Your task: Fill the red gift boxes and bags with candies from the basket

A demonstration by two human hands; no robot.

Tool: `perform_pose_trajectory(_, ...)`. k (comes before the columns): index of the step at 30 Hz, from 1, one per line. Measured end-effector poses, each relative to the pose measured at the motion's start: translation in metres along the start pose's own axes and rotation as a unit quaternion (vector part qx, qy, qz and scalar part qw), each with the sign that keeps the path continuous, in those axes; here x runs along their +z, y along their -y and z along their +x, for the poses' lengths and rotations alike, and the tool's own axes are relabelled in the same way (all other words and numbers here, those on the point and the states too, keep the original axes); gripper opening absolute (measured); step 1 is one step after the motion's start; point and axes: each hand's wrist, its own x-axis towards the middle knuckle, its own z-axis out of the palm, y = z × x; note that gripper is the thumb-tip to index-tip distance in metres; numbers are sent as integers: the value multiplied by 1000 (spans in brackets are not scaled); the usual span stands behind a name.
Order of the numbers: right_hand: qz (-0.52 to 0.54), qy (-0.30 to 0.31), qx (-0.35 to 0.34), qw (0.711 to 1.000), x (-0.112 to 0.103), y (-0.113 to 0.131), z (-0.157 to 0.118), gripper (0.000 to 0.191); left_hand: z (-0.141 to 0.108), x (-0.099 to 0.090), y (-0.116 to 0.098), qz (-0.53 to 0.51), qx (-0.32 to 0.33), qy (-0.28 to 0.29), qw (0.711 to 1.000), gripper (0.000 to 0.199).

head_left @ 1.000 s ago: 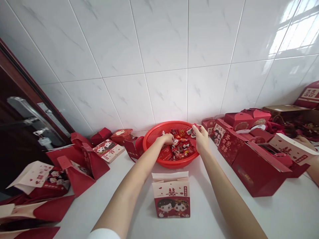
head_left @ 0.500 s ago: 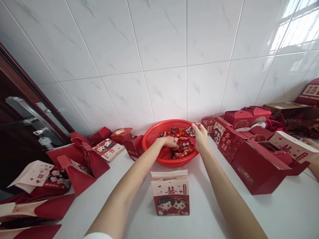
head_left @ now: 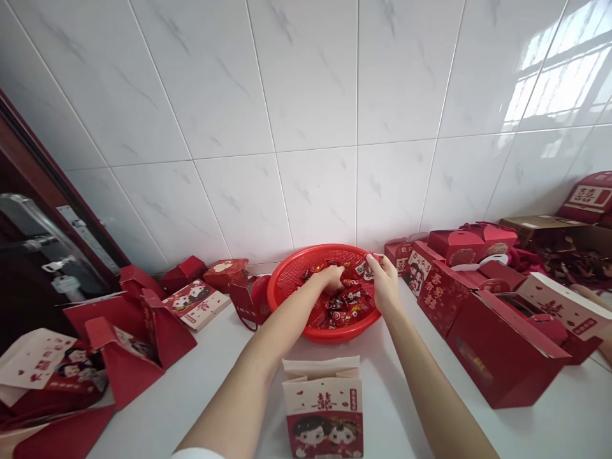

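A red plastic basket (head_left: pixel 287 319) holds several wrapped candies (head_left: pixel 351 312), mostly red. My left hand (head_left: pixel 329 278) reaches down into it, its fingers curled in among the candies; whatever they pinch is hidden. At the basket's right rim, my right hand (head_left: pixel 385 277) is closed on wrapped candy (head_left: pixel 368 271), whose red and white wrapper sticks out past the fingers. Between my forearms a paper gift box (head_left: pixel 324 408) stands upright, its top flaps open, two cartoon figures on its front.
Several red folded boxes (head_left: pixel 127 363) crowd the left side near a door handle (head_left: pixel 36 236). Large red boxes (head_left: pixel 507 357) line the right, beside another person's hand (head_left: pixel 605 338) at the edge. A tiled wall (head_left: pixel 320 191) rises behind the basket.
My left hand has shifted slightly toward the back of the basket. My right hand stays at the rim with the candy. The whole view has tilted up a little.
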Motion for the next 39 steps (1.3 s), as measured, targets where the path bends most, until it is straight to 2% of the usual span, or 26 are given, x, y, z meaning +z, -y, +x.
perform_pose_trajectory(4, -2, 3, 6, 1000, 0, -1, 1, 38, 0, -3, 4, -29, -22, 25, 999, 26)
perform_pose_trajectory(9, 7, 16, 14, 1000, 0, 0, 0, 37, -8, -9, 12, -125, -27, 60, 990, 13)
perform_pose_trajectory(16, -11, 17, 9, 1000, -1, -1, 1, 35, -28, -16, 24, -301, -30, 54, 952, 16)
perform_pose_trajectory(23, -3, 54, 11, 999, -2, -2, 4, 36, -61, -31, 18, -492, 11, -34, 870, 25)
perform_pose_trajectory(27, 2, 77, 24, 997, -2, -1, 4, 36, -86, -25, 17, -562, 15, -100, 821, 35)
perform_pose_trajectory(30, -5, 89, 27, 996, -3, 0, 4, 35, -103, -18, 20, -586, 15, -150, 796, 41)
perform_pose_trajectory(34, -36, 125, 13, 991, -5, 4, 1, 34, -115, -9, 20, -587, 10, -196, 785, 45)
perform_pose_trajectory(39, -61, 272, 37, 960, -8, 12, -3, 32, -111, -10, 9, -558, 34, -224, 798, 40)
